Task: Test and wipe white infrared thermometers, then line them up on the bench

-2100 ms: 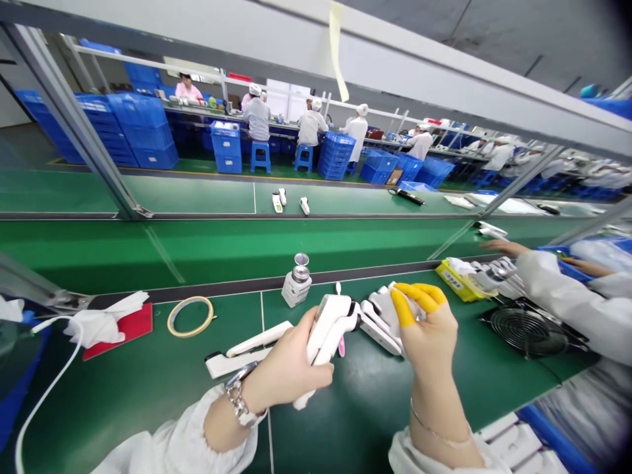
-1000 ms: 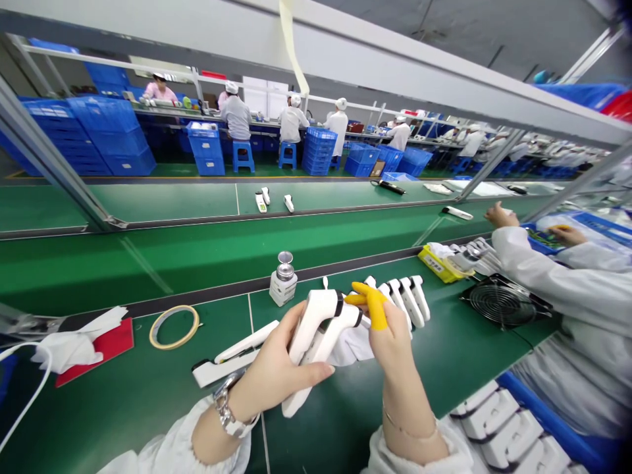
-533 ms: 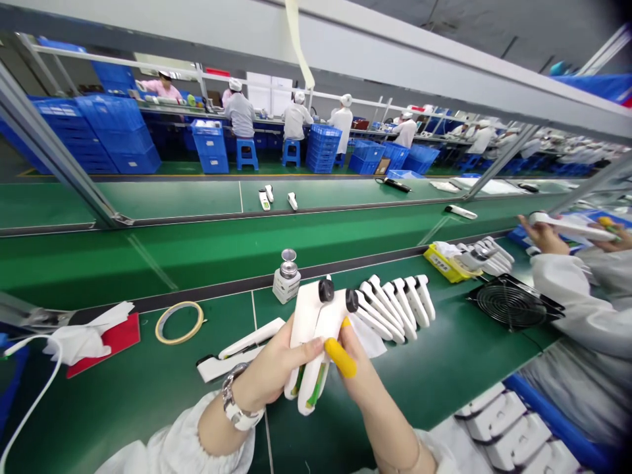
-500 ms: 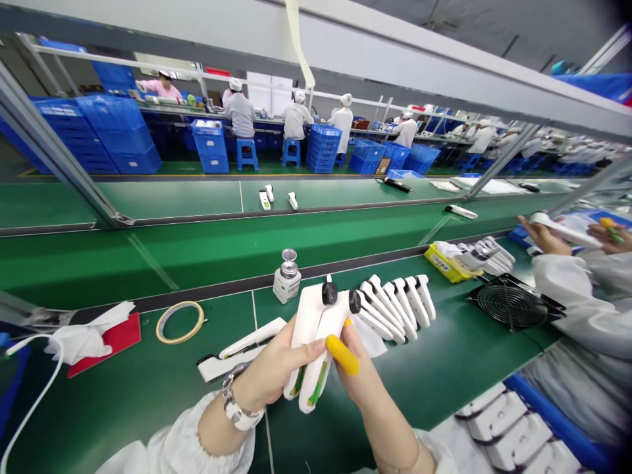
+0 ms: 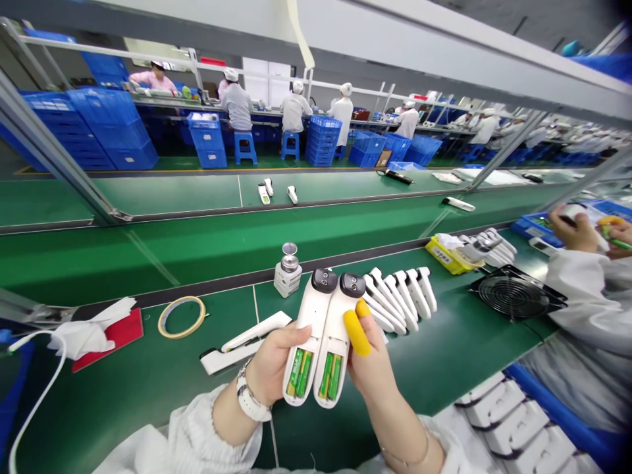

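Note:
Two white handheld devices sit side by side in my hands, backs up, with green batteries showing in their open compartments. My left hand (image 5: 270, 366) grips the left device (image 5: 307, 329). My right hand (image 5: 371, 366), with yellow finger cots, holds the right device (image 5: 336, 339). Behind them, a row of several more white devices (image 5: 402, 297) lies on the green bench (image 5: 459, 352). A white device (image 5: 247, 342) lies flat to the left of my hands.
A small dispenser bottle (image 5: 287, 271), a tape ring (image 5: 182, 316), and white cloth on a red card (image 5: 93, 329) lie on the bench. A black fan (image 5: 516, 295) and yellow box (image 5: 447, 253) stand right, near a co-worker's sleeve (image 5: 582, 296). White parts fill a tray (image 5: 518, 431) at lower right.
I have turned both devices over, so their open battery compartments now face me. My right hand has shifted from the device heads down to the side of the right device.

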`<action>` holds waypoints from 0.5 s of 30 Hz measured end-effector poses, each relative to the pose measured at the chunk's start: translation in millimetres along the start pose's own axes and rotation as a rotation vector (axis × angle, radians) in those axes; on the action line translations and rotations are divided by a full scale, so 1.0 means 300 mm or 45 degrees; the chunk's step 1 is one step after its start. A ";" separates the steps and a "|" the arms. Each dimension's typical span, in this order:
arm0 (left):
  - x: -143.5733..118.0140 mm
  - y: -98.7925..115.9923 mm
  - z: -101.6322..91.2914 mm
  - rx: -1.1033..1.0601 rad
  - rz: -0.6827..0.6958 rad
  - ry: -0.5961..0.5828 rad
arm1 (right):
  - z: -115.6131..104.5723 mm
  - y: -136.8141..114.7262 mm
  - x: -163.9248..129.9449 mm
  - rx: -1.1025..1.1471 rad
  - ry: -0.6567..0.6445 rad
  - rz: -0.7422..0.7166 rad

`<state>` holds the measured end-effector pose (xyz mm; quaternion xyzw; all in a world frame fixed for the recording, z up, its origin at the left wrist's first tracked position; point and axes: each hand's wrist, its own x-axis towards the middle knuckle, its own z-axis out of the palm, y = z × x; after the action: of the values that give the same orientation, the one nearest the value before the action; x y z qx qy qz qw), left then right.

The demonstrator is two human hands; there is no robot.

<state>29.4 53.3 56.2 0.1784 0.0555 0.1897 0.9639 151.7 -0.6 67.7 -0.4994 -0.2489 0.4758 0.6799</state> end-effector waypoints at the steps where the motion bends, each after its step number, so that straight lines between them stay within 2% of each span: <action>1: 0.000 0.001 0.002 -0.017 -0.007 -0.009 | -0.008 0.006 0.002 -0.018 0.046 0.000; 4: -0.001 0.002 0.011 -0.057 -0.013 -0.025 | -0.033 0.017 0.008 -0.051 0.080 0.014; 15: 0.008 -0.022 0.005 -0.033 -0.028 0.022 | -0.049 0.006 -0.003 0.013 -0.049 0.064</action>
<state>34.2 48.2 55.0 0.1636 0.0634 0.1815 0.9676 162.6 -8.0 60.5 -0.4929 -0.2470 0.5034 0.6653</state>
